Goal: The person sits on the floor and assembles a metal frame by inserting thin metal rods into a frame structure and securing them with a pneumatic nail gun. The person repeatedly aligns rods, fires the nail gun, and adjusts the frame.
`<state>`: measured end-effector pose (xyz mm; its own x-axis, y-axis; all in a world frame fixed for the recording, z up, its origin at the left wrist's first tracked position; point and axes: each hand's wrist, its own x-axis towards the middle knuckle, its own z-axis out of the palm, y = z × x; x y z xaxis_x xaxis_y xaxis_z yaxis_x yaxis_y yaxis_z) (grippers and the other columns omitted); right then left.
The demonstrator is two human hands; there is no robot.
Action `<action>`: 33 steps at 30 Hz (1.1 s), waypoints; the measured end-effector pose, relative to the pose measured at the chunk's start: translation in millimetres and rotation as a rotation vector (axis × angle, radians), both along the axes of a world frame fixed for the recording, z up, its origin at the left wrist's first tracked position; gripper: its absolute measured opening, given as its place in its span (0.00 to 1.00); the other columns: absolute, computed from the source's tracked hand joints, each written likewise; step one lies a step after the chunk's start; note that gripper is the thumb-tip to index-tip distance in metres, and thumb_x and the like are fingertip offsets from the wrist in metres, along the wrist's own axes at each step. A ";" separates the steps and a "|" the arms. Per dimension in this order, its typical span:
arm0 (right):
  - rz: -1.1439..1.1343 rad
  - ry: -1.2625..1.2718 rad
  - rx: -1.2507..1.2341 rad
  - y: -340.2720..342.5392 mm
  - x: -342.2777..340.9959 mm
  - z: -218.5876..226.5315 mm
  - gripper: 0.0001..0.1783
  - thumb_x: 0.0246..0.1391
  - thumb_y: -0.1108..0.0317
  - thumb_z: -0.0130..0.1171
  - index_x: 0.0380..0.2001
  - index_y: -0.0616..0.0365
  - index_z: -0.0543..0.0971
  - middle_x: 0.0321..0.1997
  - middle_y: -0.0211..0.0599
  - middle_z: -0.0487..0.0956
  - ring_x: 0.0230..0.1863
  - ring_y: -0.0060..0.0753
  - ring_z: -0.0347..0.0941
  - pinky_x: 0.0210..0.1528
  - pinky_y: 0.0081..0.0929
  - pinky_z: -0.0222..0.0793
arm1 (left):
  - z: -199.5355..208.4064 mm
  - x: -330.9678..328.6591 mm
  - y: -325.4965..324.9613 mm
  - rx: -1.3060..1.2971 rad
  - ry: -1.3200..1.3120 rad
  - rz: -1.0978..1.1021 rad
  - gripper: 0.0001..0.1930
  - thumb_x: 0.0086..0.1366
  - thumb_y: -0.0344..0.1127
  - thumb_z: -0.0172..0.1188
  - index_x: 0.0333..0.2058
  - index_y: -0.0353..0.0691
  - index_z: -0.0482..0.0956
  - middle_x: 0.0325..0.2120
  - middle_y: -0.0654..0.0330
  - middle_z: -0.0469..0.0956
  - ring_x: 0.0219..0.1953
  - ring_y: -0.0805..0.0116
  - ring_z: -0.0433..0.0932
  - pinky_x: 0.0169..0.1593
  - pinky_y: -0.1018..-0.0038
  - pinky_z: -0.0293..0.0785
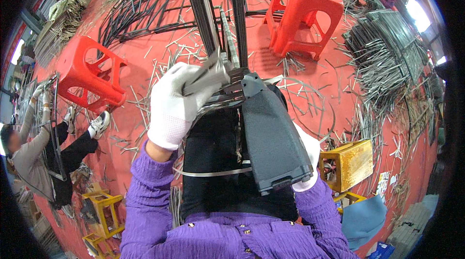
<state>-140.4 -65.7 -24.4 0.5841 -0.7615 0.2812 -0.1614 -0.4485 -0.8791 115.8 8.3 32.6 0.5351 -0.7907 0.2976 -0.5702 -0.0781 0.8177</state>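
My left hand, in a white glove, is closed round a sheaf of flat grey strips, blurred by motion. The strips lie close to a black frame whose long bars rise away from my lap. My right hand, gloved too, is behind a dark grey, boxy, wedge-shaped tool and appears to hold it. Its fingers are hidden by the tool. The tool's narrow end meets the frame beside the strips. A thin pale strip curves across my dark trousers.
Red plastic stools stand ahead left and ahead right. Black frames lie beyond. Loose strips litter the red floor, with a large pile at right. Yellow wooden stools stand near right. A person sits at left handling a frame.
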 end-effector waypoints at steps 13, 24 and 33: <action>-0.014 -0.010 -0.025 -6.5 -7.0 -15.5 0.33 0.39 0.78 0.65 0.55 0.63 0.77 0.45 0.49 0.83 0.42 0.42 0.84 0.44 0.28 0.78 | 39.6 29.2 5.3 0.223 0.009 -0.451 0.23 0.61 0.34 0.67 0.55 0.36 0.77 0.40 0.52 0.84 0.39 0.76 0.81 0.43 0.77 0.75; 0.006 -0.013 -0.018 -5.6 -4.6 -9.0 0.32 0.40 0.77 0.64 0.55 0.63 0.77 0.45 0.50 0.83 0.42 0.43 0.84 0.44 0.28 0.78 | 38.0 45.2 9.8 0.278 -0.202 -0.390 0.13 0.64 0.26 0.60 0.47 0.33 0.80 0.26 0.66 0.79 0.28 0.82 0.74 0.32 0.78 0.71; 0.018 0.039 -0.144 -4.6 -0.5 -0.8 0.30 0.42 0.77 0.64 0.54 0.63 0.78 0.45 0.47 0.84 0.43 0.40 0.84 0.45 0.27 0.78 | 31.5 60.1 -6.0 0.334 0.641 -0.651 0.12 0.70 0.40 0.57 0.37 0.36 0.79 0.20 0.70 0.68 0.22 0.81 0.63 0.25 0.81 0.56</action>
